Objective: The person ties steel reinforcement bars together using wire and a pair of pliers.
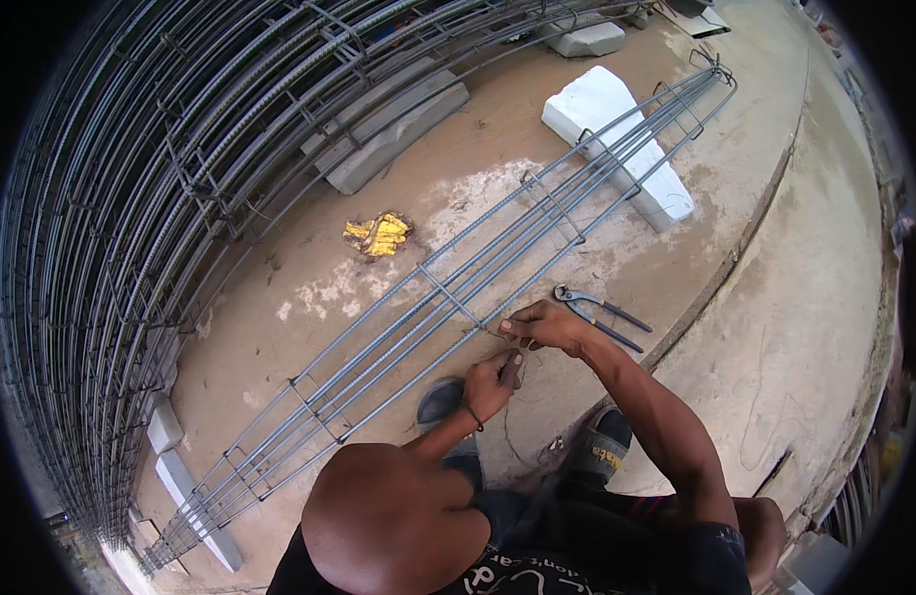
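Note:
A long steel rebar cage (458, 283) runs diagonally from lower left to upper right, with square stirrups along it. My right hand (538, 325) is closed on thin tie wire beside a stirrup's near corner. Just below and left of it, my left hand (495, 385) is also closed on the wire (515, 416), which dangles in loose strands toward the ground. Pincer pliers (614, 327) with dark handles lie on the concrete to the right of my right hand.
Stacked rebar cages (111, 198) fill the left and top, resting on grey blocks (394, 134). White blocks (592, 114) support the cage. A crumpled yellow glove (379, 234) lies beyond it. A long seam (736, 248) crosses the concrete at right. My boots are beside my hands.

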A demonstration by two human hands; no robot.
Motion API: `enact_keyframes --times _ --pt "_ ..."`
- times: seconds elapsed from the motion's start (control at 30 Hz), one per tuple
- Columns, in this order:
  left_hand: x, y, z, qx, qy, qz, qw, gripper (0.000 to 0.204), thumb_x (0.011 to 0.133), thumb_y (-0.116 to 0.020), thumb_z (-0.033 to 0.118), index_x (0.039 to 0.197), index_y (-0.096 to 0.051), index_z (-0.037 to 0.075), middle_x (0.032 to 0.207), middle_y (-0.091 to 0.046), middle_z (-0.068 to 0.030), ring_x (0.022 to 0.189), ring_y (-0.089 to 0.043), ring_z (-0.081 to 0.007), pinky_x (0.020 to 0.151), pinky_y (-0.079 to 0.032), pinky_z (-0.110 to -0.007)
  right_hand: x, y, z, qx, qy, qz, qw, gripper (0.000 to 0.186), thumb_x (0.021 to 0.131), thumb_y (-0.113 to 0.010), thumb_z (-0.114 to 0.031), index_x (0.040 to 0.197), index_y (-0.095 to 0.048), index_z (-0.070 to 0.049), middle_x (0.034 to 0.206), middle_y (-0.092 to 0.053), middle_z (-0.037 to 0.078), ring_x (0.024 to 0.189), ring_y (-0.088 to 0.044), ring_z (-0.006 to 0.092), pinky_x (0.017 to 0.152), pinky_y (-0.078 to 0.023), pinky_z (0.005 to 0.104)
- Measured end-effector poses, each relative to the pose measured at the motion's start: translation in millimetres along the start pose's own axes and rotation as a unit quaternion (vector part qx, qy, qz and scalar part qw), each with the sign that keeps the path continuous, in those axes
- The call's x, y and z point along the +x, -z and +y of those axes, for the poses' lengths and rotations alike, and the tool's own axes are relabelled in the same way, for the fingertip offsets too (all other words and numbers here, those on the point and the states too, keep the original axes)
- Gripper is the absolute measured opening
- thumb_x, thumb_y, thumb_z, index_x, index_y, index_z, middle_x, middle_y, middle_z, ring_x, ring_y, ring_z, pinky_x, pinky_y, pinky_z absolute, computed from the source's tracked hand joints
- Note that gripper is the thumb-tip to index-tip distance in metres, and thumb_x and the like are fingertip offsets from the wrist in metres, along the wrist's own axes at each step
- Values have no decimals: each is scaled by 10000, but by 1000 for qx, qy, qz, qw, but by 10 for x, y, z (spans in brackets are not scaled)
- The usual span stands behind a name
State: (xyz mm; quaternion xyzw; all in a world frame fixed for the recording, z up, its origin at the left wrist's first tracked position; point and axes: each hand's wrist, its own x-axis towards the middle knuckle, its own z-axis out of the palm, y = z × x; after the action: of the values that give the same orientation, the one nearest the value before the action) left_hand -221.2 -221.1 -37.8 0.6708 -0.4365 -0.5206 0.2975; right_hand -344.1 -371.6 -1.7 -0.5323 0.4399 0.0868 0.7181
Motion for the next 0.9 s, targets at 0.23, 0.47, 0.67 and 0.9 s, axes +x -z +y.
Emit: enact_keyframes --times 0.23,0.47,0.67,0.9 --pt "-131 201 -484 -55 35 29 997 270 968 -544 214 1099 -656 5 885 -678 -91 759 -643 -174 678 -515 -321 356 -315 382 312 2 -95 945 359 866 -716 -397 985 -688 -59 833 -662 -10 696 -585 151 575 -450 300" --pt "39 129 -595 -451 98 184 868 281 968 -546 229 1138 -659 37 970 -685 -97 804 -640 -171 689 -514 -310 63 -660 -116 -294 235 156 913 202 813 -703 -179 889 -648 0 730 -591 69 642 -569 207 529 -476 301" --pt "11 165 271 -538 152 236 795 233 903 -674 215 1023 -667 16 883 -674 -78 828 -656 -176 742 -520 -318 -119 -715 84 -557 301 256 730 217 763 -589 -61 941 -614 60 887 -589 189 858 -601 324 648 -570 372" --pt "-24 205 276 -402 144 219 877 321 840 -748 264 973 -673 -18 876 -688 -89 753 -671 -181 676 -535 -278 -387 556 330 -530 255 174 790 548 733 -794 -338 1113 -580 -7 1091 -537 206 1026 -548 354 813 -498 425"
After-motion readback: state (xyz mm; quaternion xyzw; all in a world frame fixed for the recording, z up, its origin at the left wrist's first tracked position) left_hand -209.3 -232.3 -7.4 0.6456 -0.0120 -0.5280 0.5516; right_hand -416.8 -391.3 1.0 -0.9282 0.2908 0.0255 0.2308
